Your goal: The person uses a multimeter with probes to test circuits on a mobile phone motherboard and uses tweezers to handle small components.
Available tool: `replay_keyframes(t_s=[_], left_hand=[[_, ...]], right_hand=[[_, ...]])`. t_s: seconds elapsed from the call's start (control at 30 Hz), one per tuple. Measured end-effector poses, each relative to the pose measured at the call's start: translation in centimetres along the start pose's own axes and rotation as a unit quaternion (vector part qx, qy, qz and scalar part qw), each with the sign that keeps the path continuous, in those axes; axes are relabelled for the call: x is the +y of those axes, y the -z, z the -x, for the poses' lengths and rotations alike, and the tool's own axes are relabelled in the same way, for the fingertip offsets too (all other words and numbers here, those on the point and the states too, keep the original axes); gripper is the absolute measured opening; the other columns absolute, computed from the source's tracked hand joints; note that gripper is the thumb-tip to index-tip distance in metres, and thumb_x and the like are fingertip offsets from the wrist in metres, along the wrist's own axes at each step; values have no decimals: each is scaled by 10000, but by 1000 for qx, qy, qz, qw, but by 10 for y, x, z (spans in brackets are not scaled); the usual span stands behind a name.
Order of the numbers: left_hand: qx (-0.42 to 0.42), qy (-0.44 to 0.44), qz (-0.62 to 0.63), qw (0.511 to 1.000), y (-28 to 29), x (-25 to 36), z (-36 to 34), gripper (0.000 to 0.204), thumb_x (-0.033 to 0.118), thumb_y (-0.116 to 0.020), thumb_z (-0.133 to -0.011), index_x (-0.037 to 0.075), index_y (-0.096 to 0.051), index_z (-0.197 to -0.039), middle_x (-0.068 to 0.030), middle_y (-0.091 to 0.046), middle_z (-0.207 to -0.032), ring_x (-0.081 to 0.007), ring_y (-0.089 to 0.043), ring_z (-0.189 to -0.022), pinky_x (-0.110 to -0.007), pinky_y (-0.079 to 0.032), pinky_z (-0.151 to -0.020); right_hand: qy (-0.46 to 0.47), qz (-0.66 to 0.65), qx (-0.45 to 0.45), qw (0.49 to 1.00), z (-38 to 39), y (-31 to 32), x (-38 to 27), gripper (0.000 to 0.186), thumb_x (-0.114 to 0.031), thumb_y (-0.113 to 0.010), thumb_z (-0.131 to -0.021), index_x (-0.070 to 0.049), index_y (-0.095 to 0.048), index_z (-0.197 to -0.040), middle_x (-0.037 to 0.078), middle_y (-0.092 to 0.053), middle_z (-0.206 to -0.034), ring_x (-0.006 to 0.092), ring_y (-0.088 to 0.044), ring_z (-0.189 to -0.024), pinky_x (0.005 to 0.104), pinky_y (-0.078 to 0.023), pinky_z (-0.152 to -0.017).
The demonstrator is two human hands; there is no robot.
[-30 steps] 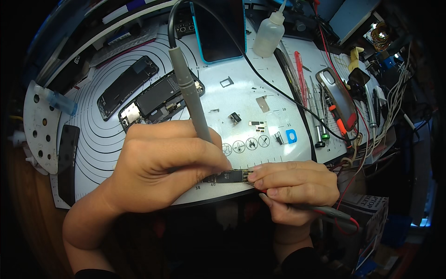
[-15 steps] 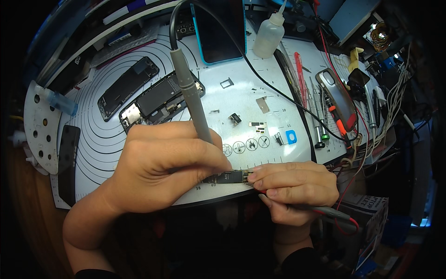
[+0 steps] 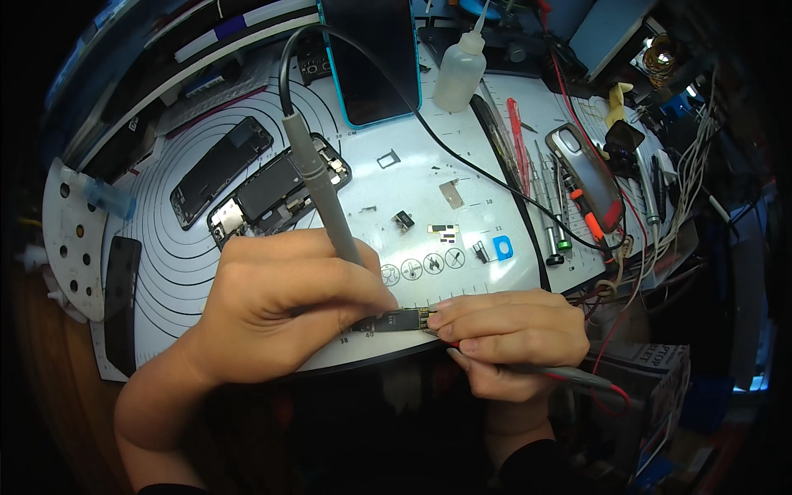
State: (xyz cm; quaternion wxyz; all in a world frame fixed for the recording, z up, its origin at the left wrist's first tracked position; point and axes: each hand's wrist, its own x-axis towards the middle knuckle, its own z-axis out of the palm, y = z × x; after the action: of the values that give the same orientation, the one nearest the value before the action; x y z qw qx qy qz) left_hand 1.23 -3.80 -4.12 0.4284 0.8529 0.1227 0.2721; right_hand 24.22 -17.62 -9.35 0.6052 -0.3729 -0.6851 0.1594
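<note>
My left hand (image 3: 280, 309) is closed around a grey test probe (image 3: 315, 186) with a thick black cable looping from its top; the hand hides its tip. Below its fingertips lies a small dark phone logic board (image 3: 403, 319) at the mat's near edge. From the right, the fingertips of my right hand (image 3: 520, 330) press on the board's gold-coloured end. That same hand is closed on a grey-and-red test probe (image 3: 582, 378), its red wire trailing to the right. Whether either probe tip touches the board is too small to tell.
Beyond my left hand lie an opened phone body (image 3: 276, 190) and a detached screen (image 3: 221, 173). Small parts, including a blue square piece (image 3: 503, 247), dot the white mat. A squeeze bottle (image 3: 459, 74) and blue-edged phone (image 3: 371, 66) stand behind; screwdrivers (image 3: 549, 214) lie right.
The whole view has shifted slightly, so the mat and its items sit a little further left and lower. Both hands keep their grips and stay at the board.
</note>
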Motion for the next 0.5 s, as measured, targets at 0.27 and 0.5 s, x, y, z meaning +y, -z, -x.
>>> replay_keyframes(t_s=[0.27,0.5], left_hand=[[0,4,-3,1000,0,1,0,152,-68,-814,-860,6,-817,-993,-116,-773,-945,-218,-756,-818,-306,-585,-729],[-1,6,-5,1000,1,1,1,153,-63,-816,-861,10,-819,-996,-115,-774,-948,-215,-755,-820,-307,-585,-732]], right_hand=[[4,-2,-2,1000,0,0,2,206,133,-787,-707,17,-674,-833,186,-788,-889,355,-828,-850,416,-693,-763],[0,-1,0,1000,-2,0,1,211,136,-784,-691,14,-672,-822,180,-788,-875,350,-829,-843,410,-694,-762]])
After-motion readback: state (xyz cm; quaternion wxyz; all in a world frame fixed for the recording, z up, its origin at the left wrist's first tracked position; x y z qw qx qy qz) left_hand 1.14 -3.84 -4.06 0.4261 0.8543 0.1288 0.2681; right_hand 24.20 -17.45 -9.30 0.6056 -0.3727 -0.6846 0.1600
